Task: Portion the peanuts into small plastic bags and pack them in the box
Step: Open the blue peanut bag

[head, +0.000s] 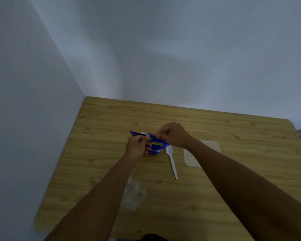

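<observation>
Wood-grain table (pixel 101 136) is filling the lower half of the view, pushed into a corner of pale walls (pixel 24 84), and a person is reaching both bare arms out over it. Going from the left, the left hand (pixel 136 146) is curling its fingers around the blue peanut packet (pixel 156 148), thumb and forefinger pinching the packet's top edge. The packet is being held in the middle of the table, its yellow lettering facing the camera; whether its bottom is resting on the wood or hanging just above it, I cannot tell. Nearer the person, below the left forearm, a small heap of clear plastic bags (pixel 133 195) is lying crumpled on the table. The right hand (pixel 173 135) is meeting the left at the packet's top edge, fingertips pressed together in a pinch on it. Just right of the packet a white plastic spoon (pixel 171 160) is lying flat, bowl away from the person, handle pointing back toward them. Further right, partly under the right forearm, a shallow translucent box (pixel 191 158) is sitting on the table, apart from the spoon.
</observation>
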